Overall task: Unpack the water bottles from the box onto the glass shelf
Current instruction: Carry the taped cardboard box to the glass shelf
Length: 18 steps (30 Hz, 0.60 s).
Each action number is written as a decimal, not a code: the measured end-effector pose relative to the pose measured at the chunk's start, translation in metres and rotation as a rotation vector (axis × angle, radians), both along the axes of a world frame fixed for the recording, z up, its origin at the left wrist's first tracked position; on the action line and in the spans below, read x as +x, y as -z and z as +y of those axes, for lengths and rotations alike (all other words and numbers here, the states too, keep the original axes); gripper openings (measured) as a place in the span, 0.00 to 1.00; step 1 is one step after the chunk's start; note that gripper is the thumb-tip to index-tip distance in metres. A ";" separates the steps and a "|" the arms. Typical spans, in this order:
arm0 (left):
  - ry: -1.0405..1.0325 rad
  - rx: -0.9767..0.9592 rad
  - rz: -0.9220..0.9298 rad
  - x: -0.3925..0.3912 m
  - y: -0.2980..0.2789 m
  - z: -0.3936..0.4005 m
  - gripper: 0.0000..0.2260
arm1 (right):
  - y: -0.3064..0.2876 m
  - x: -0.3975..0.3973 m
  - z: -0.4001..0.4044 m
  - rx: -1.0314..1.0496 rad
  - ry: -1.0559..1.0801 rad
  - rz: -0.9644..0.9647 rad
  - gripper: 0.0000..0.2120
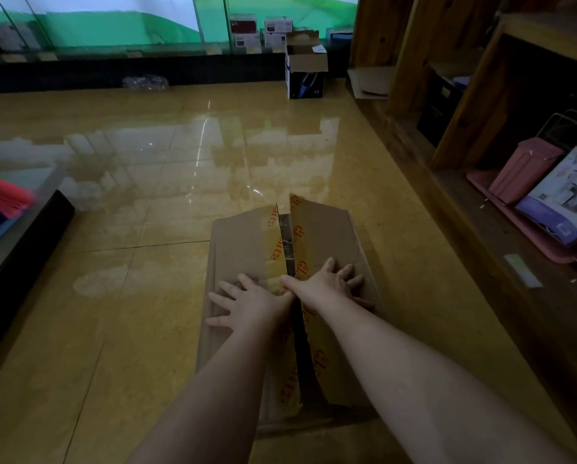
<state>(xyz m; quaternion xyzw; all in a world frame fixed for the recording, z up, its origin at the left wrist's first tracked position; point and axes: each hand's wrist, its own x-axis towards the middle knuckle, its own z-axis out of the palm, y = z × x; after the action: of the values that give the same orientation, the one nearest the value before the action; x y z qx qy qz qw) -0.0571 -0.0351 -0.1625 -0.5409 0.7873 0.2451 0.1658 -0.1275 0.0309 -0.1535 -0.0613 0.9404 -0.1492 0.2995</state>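
A brown cardboard box point(240, 242) sits on the tiled floor in front of me, its two top flaps taped with clear tape printed in orange. The flaps are split along the middle seam, and a dark gap shows between them. My left hand point(247, 301) lies flat on the left flap with fingers spread, thumb at the seam. My right hand point(327, 279) presses on the right flap, fingers spread, thumb at the gap. The right flap is lifted slightly. No water bottles are visible; the inside of the box is hidden. A glass shelf point(113, 50) runs along the far wall.
Wooden shelving point(464, 95) lines the right side, holding pink items and a boxed product point(561, 199). An open carton point(305, 72) stands on the floor at the far end. Small boxes point(260, 31) sit on the far glass shelf. A dark counter edge point(22, 249) is at left.
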 end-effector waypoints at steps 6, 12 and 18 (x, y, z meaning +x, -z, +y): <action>0.034 0.011 0.002 0.000 -0.007 0.001 0.46 | 0.001 -0.003 -0.004 -0.018 0.044 -0.006 0.45; 0.073 -0.044 0.002 0.000 -0.006 0.002 0.44 | -0.003 -0.004 -0.006 0.049 -0.035 0.040 0.42; 0.060 -0.051 0.078 0.011 -0.003 -0.011 0.25 | -0.002 -0.015 0.013 0.070 -0.086 0.193 0.21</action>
<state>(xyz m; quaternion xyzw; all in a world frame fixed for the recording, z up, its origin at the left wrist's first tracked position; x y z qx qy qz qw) -0.0461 -0.0465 -0.1593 -0.5113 0.8149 0.2408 0.1286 -0.1429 0.0440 -0.1512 -0.1053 0.9659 -0.0967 0.2159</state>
